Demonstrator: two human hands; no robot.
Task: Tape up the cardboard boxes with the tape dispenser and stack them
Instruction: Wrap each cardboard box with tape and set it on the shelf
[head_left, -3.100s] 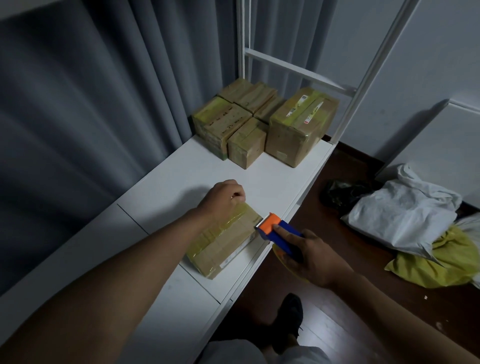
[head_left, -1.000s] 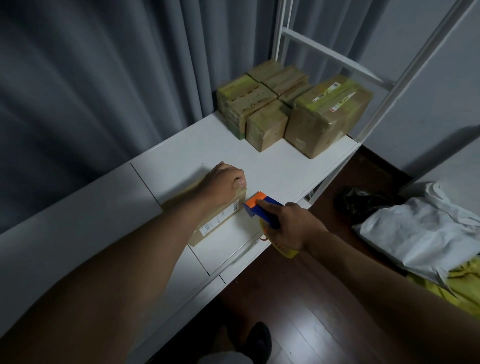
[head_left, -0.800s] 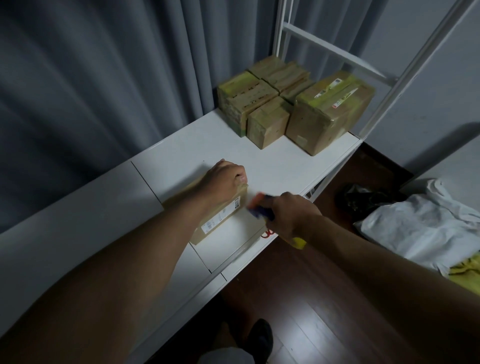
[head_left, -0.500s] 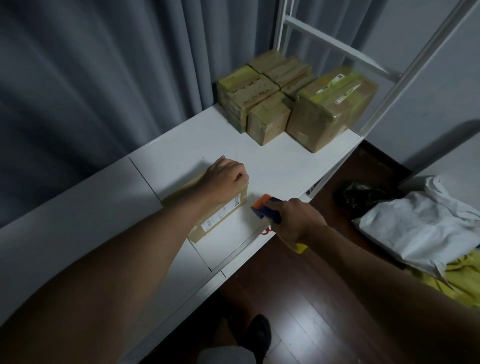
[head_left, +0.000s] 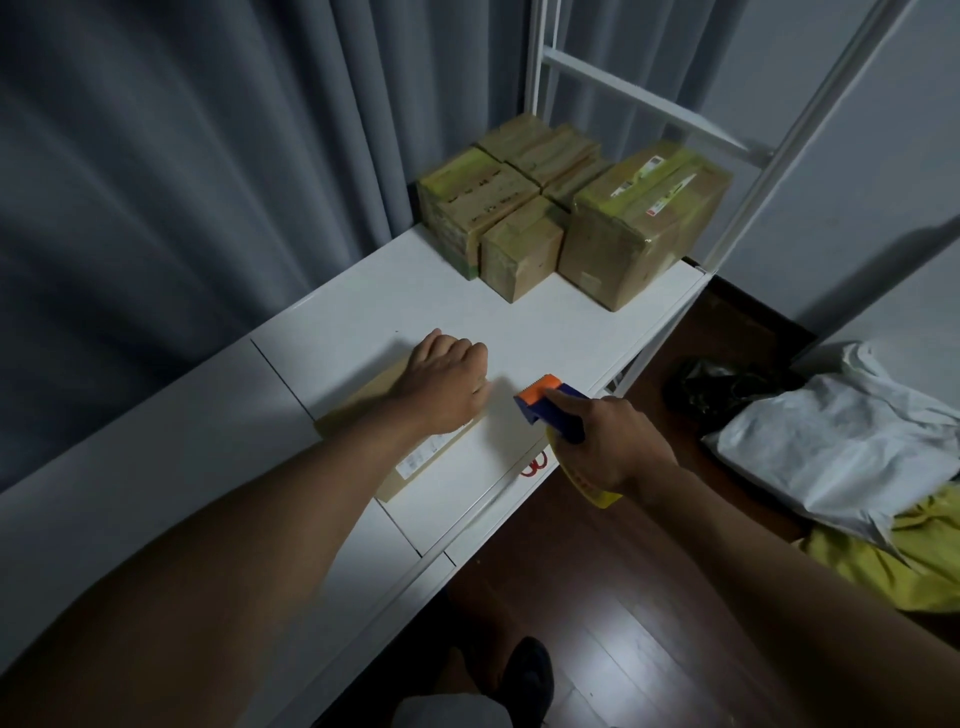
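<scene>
A flat cardboard box (head_left: 415, 462) with a white label on its side lies on the white table (head_left: 519, 322). My left hand (head_left: 447, 384) lies on the box's far end with its fingers curled over the edge. My right hand (head_left: 608, 447) grips a blue tape dispenser (head_left: 550, 408) with an orange blade end and a yellow tape roll. The dispenser hovers just right of the box, over the table's front edge. Several taped boxes (head_left: 566, 208) stand packed together at the table's far end.
A white metal frame (head_left: 753, 171) rises behind the taped boxes. Grey curtains (head_left: 182, 182) hang along the table's left side. On the dark wood floor to the right lie a white bag (head_left: 841, 447), a yellow cloth (head_left: 893, 561) and a dark bundle (head_left: 722, 384).
The box has turned since three seconds ago, so its labelled side faces me. In the last second the dispenser drew slightly away from the box's end; my left hand stayed on the box.
</scene>
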